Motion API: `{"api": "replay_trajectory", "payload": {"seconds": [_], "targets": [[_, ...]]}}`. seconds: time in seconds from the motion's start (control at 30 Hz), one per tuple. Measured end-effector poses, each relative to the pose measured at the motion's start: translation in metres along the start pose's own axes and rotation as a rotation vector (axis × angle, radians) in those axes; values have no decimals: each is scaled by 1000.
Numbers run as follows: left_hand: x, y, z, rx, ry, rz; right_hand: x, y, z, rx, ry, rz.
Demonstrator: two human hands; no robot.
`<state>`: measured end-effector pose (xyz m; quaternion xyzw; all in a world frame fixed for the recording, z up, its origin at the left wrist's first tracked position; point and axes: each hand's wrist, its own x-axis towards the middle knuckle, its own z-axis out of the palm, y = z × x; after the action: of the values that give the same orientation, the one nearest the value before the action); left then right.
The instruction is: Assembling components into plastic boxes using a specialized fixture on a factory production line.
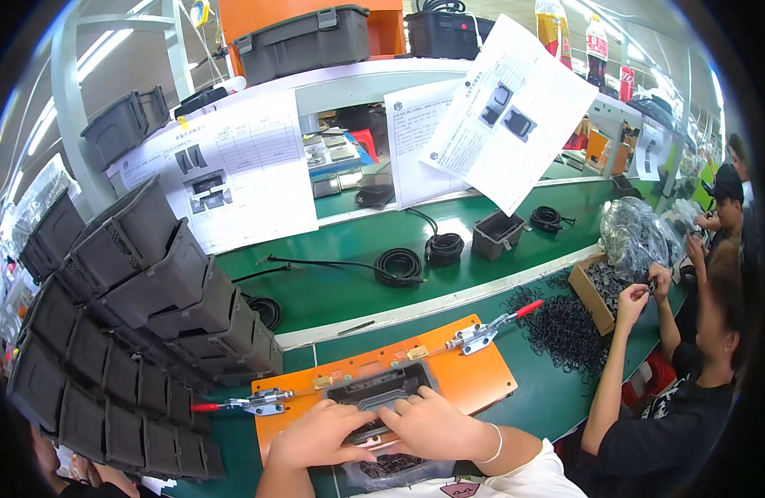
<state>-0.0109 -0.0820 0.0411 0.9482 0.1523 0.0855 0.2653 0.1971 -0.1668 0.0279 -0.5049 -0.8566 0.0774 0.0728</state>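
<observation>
Both of the person's hands are down on a dark grey plastic lid (381, 390) that lies flat in the middle of an orange fixture plate (465, 378) on the green surface (332, 286), right in front of them. The left hand (320, 433) presses on the near left part of the lid, its fingers curled and closed against the plastic; the right hand (436, 425), a thin bracelet on its wrist, lies just beside it with the fingers bent down onto the near edge in the same way. The two hands almost touch over the lid's front rim.

Two red-handled toggle clamps are bolted to the plate: the left clamp (254, 403) at its left edge, the right clamp (482, 334) at its far right corner, both handles pointing outward. A clear bag of small black parts (395, 469) lies between the forearms, at the near edge of the plate.

To the left, stacked grey bins (141, 332) lean in long rows. Across the surface lie coiled black cables (399, 266) and a small grey box (496, 234), with printed sheets (233, 170) hanging above. On the right, a co-worker's hand (633, 300) reaches over a heap of black rubber rings (565, 324) beside a cardboard box (590, 295).
</observation>
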Motion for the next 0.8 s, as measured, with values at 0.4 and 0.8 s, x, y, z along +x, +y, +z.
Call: {"api": "replay_trajectory", "payload": {"seconds": [0.4, 0.8], "targets": [[-35, 38, 76, -80, 977, 407, 29, 17, 34, 307, -206, -170], [-14, 63, 148, 49, 1572, 630, 32, 17, 32, 325, -233, -161]]}}
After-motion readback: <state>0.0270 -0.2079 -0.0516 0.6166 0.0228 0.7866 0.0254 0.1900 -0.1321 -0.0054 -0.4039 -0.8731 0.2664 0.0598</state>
